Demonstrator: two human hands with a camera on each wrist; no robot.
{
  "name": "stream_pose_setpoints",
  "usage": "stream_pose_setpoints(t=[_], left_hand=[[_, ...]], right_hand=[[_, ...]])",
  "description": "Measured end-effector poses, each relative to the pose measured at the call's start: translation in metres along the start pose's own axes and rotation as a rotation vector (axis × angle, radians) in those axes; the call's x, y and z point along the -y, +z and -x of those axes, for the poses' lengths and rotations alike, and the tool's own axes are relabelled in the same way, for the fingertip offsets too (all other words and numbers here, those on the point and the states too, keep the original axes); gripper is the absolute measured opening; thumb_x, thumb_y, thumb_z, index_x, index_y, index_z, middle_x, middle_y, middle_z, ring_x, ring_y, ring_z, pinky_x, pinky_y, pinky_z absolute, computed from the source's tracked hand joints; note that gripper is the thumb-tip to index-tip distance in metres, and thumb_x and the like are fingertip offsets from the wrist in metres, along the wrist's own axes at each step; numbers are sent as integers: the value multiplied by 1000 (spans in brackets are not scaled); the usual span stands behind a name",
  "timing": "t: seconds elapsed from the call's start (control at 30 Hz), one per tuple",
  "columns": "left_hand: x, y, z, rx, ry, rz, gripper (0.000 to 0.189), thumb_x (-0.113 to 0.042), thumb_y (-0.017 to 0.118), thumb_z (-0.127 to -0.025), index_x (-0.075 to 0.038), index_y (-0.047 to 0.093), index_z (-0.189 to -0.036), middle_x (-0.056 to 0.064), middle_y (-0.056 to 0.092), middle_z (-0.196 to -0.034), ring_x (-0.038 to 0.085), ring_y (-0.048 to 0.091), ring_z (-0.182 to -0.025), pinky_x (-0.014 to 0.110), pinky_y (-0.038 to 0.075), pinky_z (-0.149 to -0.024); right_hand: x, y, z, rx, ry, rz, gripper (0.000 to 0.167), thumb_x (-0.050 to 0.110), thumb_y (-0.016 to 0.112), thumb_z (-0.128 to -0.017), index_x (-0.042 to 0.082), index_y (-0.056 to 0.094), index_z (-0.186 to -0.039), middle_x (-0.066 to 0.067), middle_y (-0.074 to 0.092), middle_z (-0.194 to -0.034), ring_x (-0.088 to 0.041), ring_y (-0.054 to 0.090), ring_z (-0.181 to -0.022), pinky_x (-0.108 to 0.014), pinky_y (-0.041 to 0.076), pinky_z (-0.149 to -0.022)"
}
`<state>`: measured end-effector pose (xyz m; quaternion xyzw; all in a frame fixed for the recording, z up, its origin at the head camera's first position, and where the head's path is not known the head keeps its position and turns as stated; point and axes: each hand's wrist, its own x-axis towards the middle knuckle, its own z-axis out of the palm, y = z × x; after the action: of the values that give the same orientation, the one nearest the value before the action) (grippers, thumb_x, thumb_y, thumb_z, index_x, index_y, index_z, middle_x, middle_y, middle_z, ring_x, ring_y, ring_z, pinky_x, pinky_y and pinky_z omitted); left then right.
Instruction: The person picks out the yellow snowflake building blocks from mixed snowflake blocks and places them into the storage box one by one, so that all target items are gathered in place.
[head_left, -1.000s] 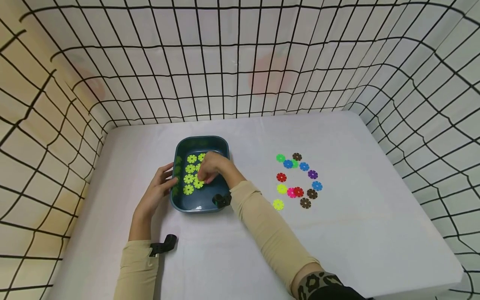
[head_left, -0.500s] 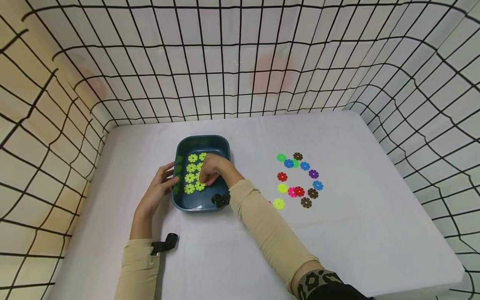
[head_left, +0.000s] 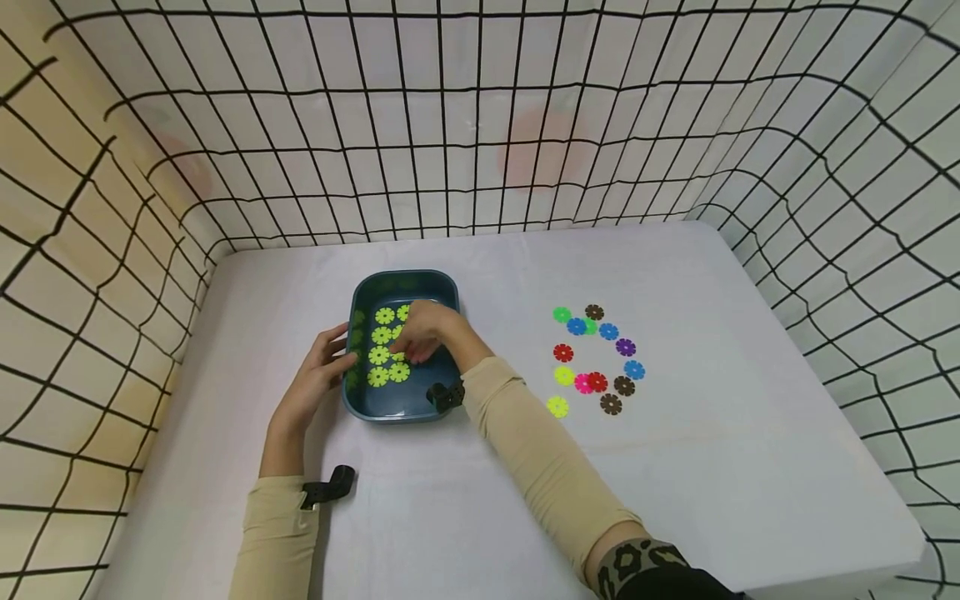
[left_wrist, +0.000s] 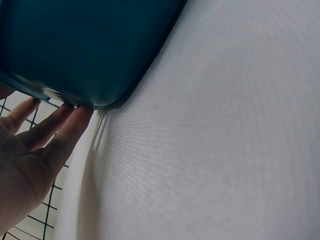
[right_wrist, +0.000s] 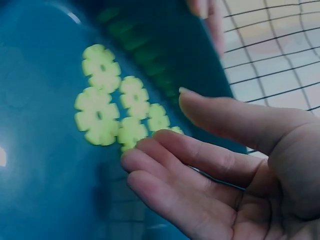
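Observation:
A dark teal tray stands on the table, with rows of yellow-green flower-shaped discs lying flat on its floor. My left hand holds the tray's left wall, thumb over the rim and fingers against the outside. In the left wrist view, those fingers touch the outer wall near its base. Inside the tray, my right hand hovers over the right column of discs and hides some of them. The right wrist view shows its thumb apart from the loosely bent fingers, nothing held between them.
Loose flower discs in several colours, such as a purple disc and a red disc, lie on the white table right of the tray. A black wire grid encloses the table's back and sides.
The right thumb and fingers have let go of a yellow-green disc, which now lies beside the front-left one. The right hand has shifted slightly towards the back. The left hand stays on the tray.

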<state>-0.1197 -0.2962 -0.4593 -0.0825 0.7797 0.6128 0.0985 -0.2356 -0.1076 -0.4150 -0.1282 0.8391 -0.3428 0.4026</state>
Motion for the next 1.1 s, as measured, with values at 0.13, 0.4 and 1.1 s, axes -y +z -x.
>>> stream_pose_setpoints(t=[0.13, 0.4, 1.1], left_hand=[[1, 0, 1, 0, -4, 5, 61, -22, 49, -100, -23, 21, -155, 16, 27, -158, 37, 33, -141, 55, 30, -110], [4, 0, 3, -8, -19, 3, 62, -22, 49, -100, -21, 21, -155, 16, 25, -160, 37, 31, -142, 55, 28, -111], [-4, 1, 3, -13, -12, -8, 62, -25, 50, -100, -26, 21, -155, 14, 26, -160, 36, 34, -141, 55, 30, -111]], right_hand=[[3, -5, 9, 7, -31, -17, 31, 24, 77, -84, -2, 73, -99, -15, 75, -94, -21, 73, -79, -32, 59, -73], [-1, -15, 27, -12, -53, -70, 32, 24, 77, -84, -1, 72, -103, -18, 73, -107, -28, 72, -97, -37, 57, -84], [-34, -46, 88, -244, -173, -91, 31, 27, 78, -82, 3, 75, -101, -10, 75, -98, -28, 72, -94, -28, 58, -76]])
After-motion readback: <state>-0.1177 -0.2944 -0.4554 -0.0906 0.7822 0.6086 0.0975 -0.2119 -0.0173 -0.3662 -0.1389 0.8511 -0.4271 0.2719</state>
